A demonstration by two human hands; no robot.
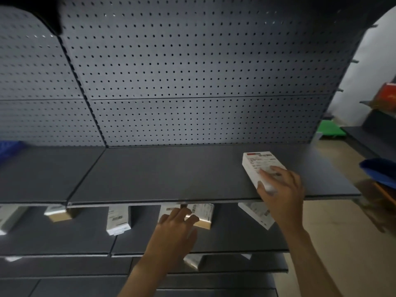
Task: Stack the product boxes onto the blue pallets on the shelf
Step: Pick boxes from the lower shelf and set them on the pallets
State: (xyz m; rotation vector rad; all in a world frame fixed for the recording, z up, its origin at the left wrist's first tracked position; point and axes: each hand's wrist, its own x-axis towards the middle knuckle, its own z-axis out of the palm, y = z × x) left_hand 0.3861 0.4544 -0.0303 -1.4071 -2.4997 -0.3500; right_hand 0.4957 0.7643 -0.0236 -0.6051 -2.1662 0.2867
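Fingers (276, 170) of our right grip (282, 194) curl round a white box (257, 163) that lies flat on the top shelf (171, 174), near its right end. Our left grip (173, 230) is loose, its straight fingers (182, 212) touching a second box (204, 213) on the lower shelf (64, 239).

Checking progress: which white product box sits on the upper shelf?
The white labelled cardboard box gripped by the right hand, alone on the dark upper shelf; the other boxes sit on shelves below.
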